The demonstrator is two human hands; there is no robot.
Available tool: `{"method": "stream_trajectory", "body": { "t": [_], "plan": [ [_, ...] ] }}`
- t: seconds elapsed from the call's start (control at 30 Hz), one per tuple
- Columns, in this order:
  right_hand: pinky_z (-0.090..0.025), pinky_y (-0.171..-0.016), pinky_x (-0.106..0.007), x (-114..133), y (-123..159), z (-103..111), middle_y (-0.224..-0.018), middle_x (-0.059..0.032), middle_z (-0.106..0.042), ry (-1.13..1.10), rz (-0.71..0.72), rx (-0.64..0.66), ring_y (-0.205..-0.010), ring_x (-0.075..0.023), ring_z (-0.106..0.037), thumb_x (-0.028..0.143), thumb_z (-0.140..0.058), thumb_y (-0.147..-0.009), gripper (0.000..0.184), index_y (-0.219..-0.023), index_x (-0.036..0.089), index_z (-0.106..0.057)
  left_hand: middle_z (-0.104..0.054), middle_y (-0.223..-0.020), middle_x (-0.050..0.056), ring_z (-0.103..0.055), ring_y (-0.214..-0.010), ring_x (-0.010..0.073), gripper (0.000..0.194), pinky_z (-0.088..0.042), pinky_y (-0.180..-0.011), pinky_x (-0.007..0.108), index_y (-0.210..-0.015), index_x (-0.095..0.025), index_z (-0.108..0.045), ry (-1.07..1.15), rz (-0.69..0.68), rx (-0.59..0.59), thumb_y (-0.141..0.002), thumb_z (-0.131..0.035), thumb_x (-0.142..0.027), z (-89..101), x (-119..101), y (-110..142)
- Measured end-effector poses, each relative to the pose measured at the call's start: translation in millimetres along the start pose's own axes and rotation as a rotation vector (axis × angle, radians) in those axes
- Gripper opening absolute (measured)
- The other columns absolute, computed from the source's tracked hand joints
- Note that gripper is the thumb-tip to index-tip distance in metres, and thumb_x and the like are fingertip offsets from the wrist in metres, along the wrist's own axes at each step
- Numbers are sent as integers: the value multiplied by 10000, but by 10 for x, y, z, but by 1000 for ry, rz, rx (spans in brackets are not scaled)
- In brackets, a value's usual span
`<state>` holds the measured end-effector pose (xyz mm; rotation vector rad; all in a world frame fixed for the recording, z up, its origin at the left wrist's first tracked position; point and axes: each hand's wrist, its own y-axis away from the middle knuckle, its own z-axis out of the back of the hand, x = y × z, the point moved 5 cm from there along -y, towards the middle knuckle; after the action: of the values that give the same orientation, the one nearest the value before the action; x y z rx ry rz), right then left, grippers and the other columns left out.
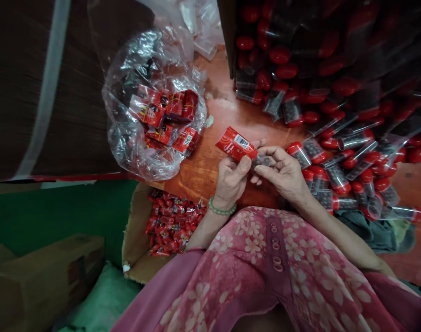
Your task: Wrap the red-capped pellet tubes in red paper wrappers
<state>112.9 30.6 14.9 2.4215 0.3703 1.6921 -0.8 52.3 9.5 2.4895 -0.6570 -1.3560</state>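
My left hand [234, 179], with a green bead bracelet at the wrist, pinches a red printed packet [238, 144] that has a white barcode label. Close beside it, the fingers of my right hand [281, 169] are closed on a small clear container [263, 160] with dark contents. Its near end meets the packet's right end; whether part of it sits inside is hidden. To the right lie many clear tubes with red caps [338, 177], filled with dark grains. A clear plastic bag [117, 133] on the left holds bundles of red packets [155, 114].
Below the table's [221, 99] left edge, a cardboard box [136, 240] holds many red wrapped pieces [172, 221]. Empty clear tubes [205, 46] lie at the back. A dark cloth [367, 229] sits under the tubes at right. A brown carton [48, 276] stands lower left.
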Motion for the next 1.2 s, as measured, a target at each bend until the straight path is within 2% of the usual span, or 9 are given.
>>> {"method": "stream_trajectory", "body": {
  "t": [0.17,0.27,0.33,0.4,0.6,0.73,0.83,1.03,1.2],
  "plan": [
    [-637,-683,-271,-13,65,2,-811,20,-753,31,18,16,-704,-140,-757,496,-808,-808,480,-1166,221,-644,-792,-1053,95,-679,-700,156,490,-547,-614,286,-904,-198,-771,23,0,-53,-636,-881,-593,10,-10,4],
    [-648,-642,-291,-23,102,41,-750,32,-736,35,39,-79,-630,-149,-746,496,-826,-789,451,-1104,224,-652,-749,-769,40,-531,-507,83,470,-485,-528,266,-840,-166,-747,69,20,-35,-619,-907,-549,-16,74,57],
    [-643,-585,-274,-17,126,54,-768,37,-742,28,57,-131,-567,-134,-724,488,-852,-760,427,-1010,236,-614,-619,-567,-23,-453,-451,55,435,-436,-499,241,-768,-145,-722,79,30,-18,-639,-909,-515,-29,142,107],
    [-639,-549,-262,-7,145,52,-800,37,-750,27,66,-151,-530,-122,-709,487,-866,-742,432,-939,245,-568,-535,-497,-44,-445,-452,56,452,-420,-508,235,-721,-137,-705,50,43,-1,-650,-899,-539,-29,195,151],
    [-650,-564,-265,-21,139,10,-748,38,-751,23,51,-93,-534,-137,-725,450,-866,-747,377,-924,246,-604,-776,-970,95,-696,-818,197,590,-508,-665,291,-955,-188,-749,92,-10,-93,-652,-831,-688,32,146,208],
    [-643,-554,-271,-84,109,15,-721,48,-729,-30,19,-78,-525,-136,-717,448,-904,-691,391,-852,237,-617,-772,-1089,99,-624,-730,133,533,-463,-619,260,-939,-186,-752,136,31,-94,-675,-843,-639,-10,179,256],
    [-626,-525,-270,-147,99,-4,-665,54,-700,-60,-27,-30,-488,-133,-691,469,-921,-657,427,-777,229,-588,-764,-1050,87,-486,-592,63,506,-402,-567,243,-910,-169,-755,138,64,-66,-705,-830,-626,-22,248,303],
    [-610,-528,-270,-238,137,-120,-624,56,-670,-89,-68,14,-491,-129,-671,460,-950,-613,481,-739,228,-549,-609,-623,-20,-409,-525,48,456,-374,-551,225,-835,-152,-754,129,53,-75,-691,-867,-571,99,260,425],
    [-601,-563,-266,-285,183,-236,-662,38,-668,-49,-93,132,-549,-129,-680,519,-897,-679,474,-770,218,-543,-758,-898,84,-534,-585,77,516,-473,-608,254,-852,-132,-753,33,49,-95,-690,-848,-612,215,192,538]
  ]
}}
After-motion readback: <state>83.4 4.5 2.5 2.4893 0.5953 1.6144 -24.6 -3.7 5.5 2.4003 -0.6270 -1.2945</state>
